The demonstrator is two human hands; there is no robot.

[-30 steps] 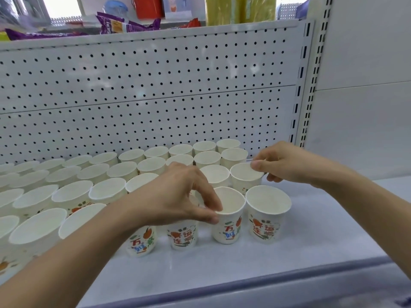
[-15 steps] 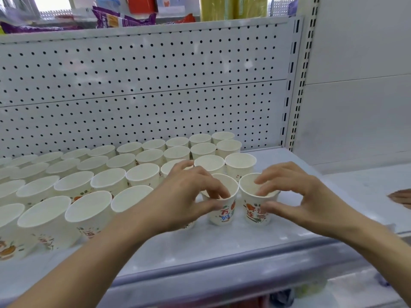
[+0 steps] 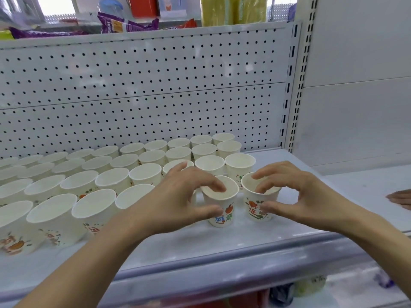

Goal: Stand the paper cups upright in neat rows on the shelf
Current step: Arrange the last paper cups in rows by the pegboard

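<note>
At 9 o'clock in the view, white paper cups point(image 3: 66, 187) stand upright in close rows on the shelf point(image 3: 222, 238). The rows run back toward the pegboard panel point(image 3: 155, 96) at 12 o'clock. The nearest cups, at 8 o'clock, show orange and green print on their walls. Above the panel, at 11 o'clock, purple snack bags point(image 3: 124, 24) lie on a higher shelf.

The left hand point(image 3: 184, 196) reaches in from 7 o'clock and pinches the left cup point(image 3: 225, 215). Its fingers curl over the rim at the cup's 10 o'clock side and the thumb presses the outer wall. This cup stands upright at the front right corner of the block, just right of the middle of the view.

At its 3 o'clock, just beside it with a narrow gap, the right cup point(image 3: 253, 211) also stands upright. The right hand point(image 3: 298, 196) comes in from 4 o'clock and grips it, fingertips hooked over the rim into the mouth and thumb against the printed wall.

At the 3 o'clock edge, part of another hand point(image 3: 400, 198) lies on the next shelf; how its fingers are set cannot be told.
</note>
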